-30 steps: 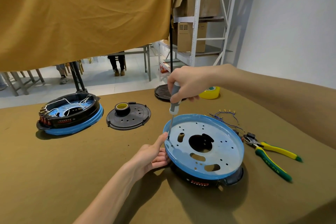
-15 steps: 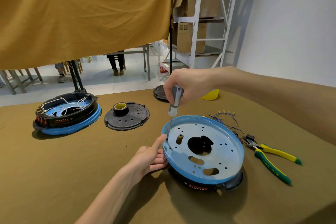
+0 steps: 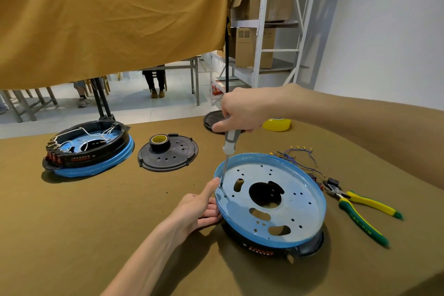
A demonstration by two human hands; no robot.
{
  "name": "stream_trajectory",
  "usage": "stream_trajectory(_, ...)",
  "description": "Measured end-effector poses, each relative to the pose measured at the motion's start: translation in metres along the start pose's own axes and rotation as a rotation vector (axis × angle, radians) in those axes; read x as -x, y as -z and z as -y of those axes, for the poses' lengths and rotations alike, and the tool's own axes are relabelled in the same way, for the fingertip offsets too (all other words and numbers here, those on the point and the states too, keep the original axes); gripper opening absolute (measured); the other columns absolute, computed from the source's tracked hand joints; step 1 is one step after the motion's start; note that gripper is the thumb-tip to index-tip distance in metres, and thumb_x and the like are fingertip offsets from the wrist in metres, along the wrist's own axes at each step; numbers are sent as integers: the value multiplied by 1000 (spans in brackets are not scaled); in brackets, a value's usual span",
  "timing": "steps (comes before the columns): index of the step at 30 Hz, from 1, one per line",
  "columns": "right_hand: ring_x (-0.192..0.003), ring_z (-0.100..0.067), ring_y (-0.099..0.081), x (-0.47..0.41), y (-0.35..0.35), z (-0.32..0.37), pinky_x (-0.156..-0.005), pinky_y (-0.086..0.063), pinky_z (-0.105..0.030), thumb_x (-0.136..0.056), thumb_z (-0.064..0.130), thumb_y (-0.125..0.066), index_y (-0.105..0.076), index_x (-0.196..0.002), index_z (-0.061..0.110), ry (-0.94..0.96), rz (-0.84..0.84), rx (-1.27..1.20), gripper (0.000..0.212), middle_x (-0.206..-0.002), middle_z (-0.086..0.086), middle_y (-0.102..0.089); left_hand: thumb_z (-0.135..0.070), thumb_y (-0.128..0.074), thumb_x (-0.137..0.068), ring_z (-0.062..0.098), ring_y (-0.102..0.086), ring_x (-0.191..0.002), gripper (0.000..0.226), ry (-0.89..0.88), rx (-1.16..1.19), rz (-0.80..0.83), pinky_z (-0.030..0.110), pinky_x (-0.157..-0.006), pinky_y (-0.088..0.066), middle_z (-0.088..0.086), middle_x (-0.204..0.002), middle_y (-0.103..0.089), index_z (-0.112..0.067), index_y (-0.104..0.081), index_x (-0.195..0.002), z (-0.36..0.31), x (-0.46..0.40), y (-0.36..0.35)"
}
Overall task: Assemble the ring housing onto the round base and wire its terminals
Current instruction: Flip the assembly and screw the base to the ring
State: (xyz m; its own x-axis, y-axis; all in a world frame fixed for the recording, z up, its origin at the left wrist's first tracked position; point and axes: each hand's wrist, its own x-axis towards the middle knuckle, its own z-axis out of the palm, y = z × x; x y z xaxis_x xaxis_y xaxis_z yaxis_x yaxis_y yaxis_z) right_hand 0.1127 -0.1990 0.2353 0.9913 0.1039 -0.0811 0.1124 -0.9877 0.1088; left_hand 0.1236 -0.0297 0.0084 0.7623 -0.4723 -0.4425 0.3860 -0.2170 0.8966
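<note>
A round base [image 3: 288,209] of blue-filmed metal with many holes lies on top of a black ring housing [image 3: 262,246], which shows under its front edge. My right hand [image 3: 242,110] grips a grey-handled screwdriver [image 3: 229,144] upright, its tip at a hole near the base's left rim. My left hand [image 3: 197,209] holds that left rim, thumb up beside the screwdriver tip and fingers under the edge. A bundle of blue wires [image 3: 295,155] with terminals lies behind the base.
Green and yellow pliers [image 3: 360,209] lie to the right. A second blue base with a wired black ring [image 3: 89,149] sits far left. A black cover plate [image 3: 168,155] carries a tape roll [image 3: 159,142]. Yellow tape [image 3: 276,124] and another dark disc [image 3: 212,119] are at the back.
My right hand has shifted slightly on the screwdriver handle while the tip stays at the same hole. My left hand keeps its hold on the rim.
</note>
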Motion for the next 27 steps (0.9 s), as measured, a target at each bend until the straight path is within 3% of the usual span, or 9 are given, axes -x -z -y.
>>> stream_trajectory(3, -46, -11, -60, 0, 7, -4, -42, -45, -16, -96, 46, -65, -68, -103, 11, 25, 114, -150, 36, -75, -12, -74, -77, -71, -65, 19, -79, -87, 84, 4, 1, 3, 29, -71, -63, 9, -94, -81, -5, -73, -109, 1, 0, 0)
stream_trajectory(5, -57, -10, -66, 4, 8, -7, -51, -52, -18, -90, 33, -76, -67, -102, 19, 105, 111, -252, 20, -86, -9, -75, -75, -70, -72, 19, -79, -87, 78, 2, -5, -2, 30, -74, -64, 9, -94, -81, -6, -73, -109, 1, -1, 0)
stream_trajectory(9, -89, -10, -68, 12, 8, -8, -77, -55, -25, -85, 18, -82, -73, -97, 28, 275, 46, -182, 18, -98, 9, -72, -74, -67, -77, 19, -79, -87, 74, -6, -29, -16, 33, -80, -64, 9, -92, -81, -6, -74, -107, 1, -2, -1)
stream_trajectory(12, -64, -7, -71, 13, 6, -9, -57, -53, -19, -90, 35, -77, -74, -94, 23, 196, 27, -221, 14, -76, 7, -75, -74, -69, -75, 19, -79, -86, 75, -8, -17, -25, 33, -80, -64, 9, -92, -81, -6, -74, -107, 2, -2, -2)
stream_trajectory(15, -38, -12, -57, 5, -4, -3, -35, -40, -18, -98, 57, -54, -71, -81, 8, 59, -74, -81, 55, -46, 3, -62, -78, -70, -63, 18, -79, -88, 84, -14, -7, -17, 31, -78, -64, 8, -93, -81, -7, -74, -107, 2, 0, -1)
stream_trajectory(18, -38, -11, -60, 1, -3, 3, -34, -38, -14, -96, 67, -50, -70, -78, 9, 15, -46, -45, 64, -47, 2, -64, -79, -70, -56, 18, -79, -87, 88, -11, -5, -22, 29, -74, -63, 8, -92, -81, -7, -74, -106, 2, 1, -2)
stream_trajectory(21, -40, -9, -61, 5, 7, 2, -39, -44, -16, -93, 52, -68, -67, -99, 16, 42, 63, -164, 37, -56, 1, -69, -79, -71, -55, 19, -79, -87, 91, -13, 0, -16, 31, -76, -64, 9, -93, -81, -6, -74, -107, 1, 2, -1)
stream_trajectory(25, -39, -14, -55, 7, 0, 3, -38, -41, -19, -99, 55, -57, -69, -77, 10, 45, 3, -64, 51, -47, 1, -62, -76, -69, -69, 19, -79, -87, 81, -3, -10, -29, 32, -79, -64, 9, -92, -81, -5, -73, -110, 1, 1, -1)
stream_trajectory(27, -42, -14, -55, 8, 2, 4, -39, -41, -21, -99, 59, -54, -67, -77, 11, 18, 13, -8, 55, -52, 1, -62, -75, -68, -74, 18, -79, -86, 78, 6, -11, -20, 32, -79, -64, 9, -93, -81, -5, -73, -110, 0, 2, -1)
